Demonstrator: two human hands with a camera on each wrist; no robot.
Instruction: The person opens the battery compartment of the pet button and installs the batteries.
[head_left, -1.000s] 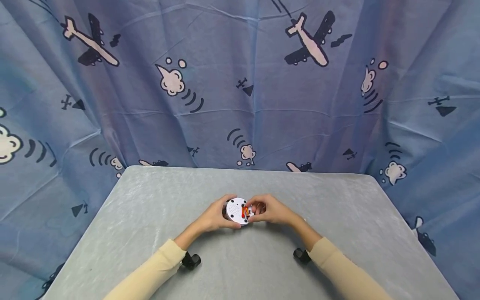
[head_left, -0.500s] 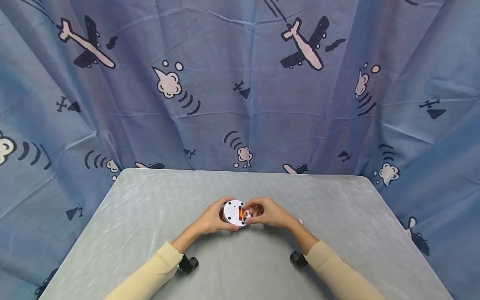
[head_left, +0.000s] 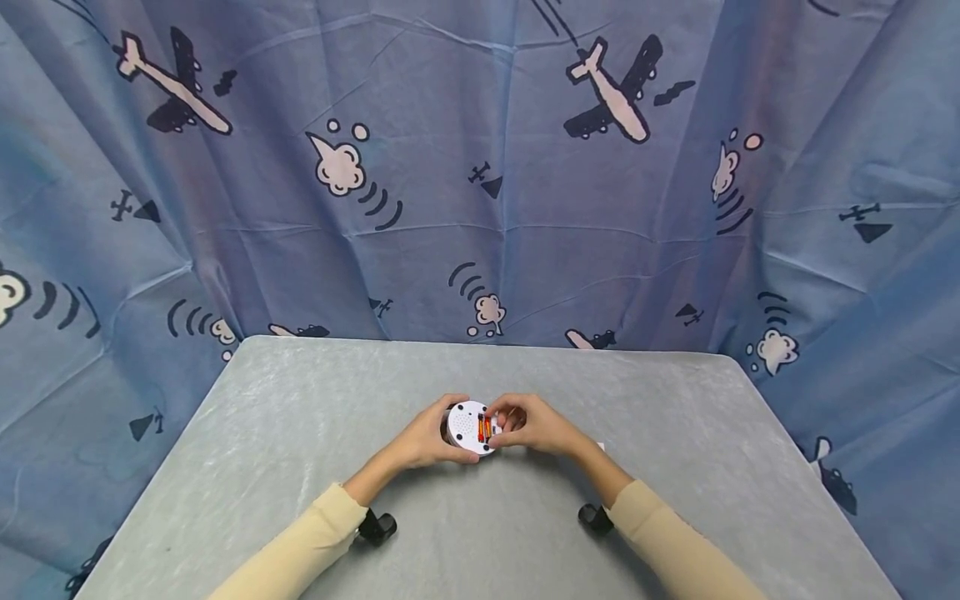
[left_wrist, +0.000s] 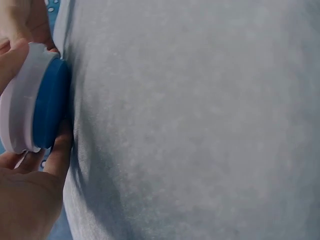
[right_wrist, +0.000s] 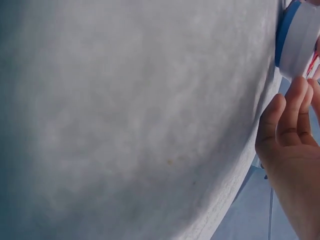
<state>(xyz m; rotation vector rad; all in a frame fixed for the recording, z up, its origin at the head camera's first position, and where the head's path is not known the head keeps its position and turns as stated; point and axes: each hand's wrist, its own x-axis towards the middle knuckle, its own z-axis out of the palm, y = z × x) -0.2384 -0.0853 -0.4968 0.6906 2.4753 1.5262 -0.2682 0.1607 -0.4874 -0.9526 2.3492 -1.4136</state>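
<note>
A round white battery-powered device is turned with its underside up, showing small dark feet, a patch of speaker holes and an uncovered battery compartment. Orange-red batteries lie side by side in that compartment. My left hand grips the device round its left side; a blue part of it faces the table in the left wrist view. Thumb and forefinger of my right hand pinch at the two ends of the right-hand battery. In the right wrist view the other fingers curl loosely beside the device.
A grey-covered table lies under both hands. A small white thing shows partly behind the right wrist. Black wrist cameras hang below the sleeves, and a blue patterned curtain hangs behind the table.
The head view has shifted slightly. Both hands keep hold round the device, and the right fingertips stay at the battery compartment with only small movement.
</note>
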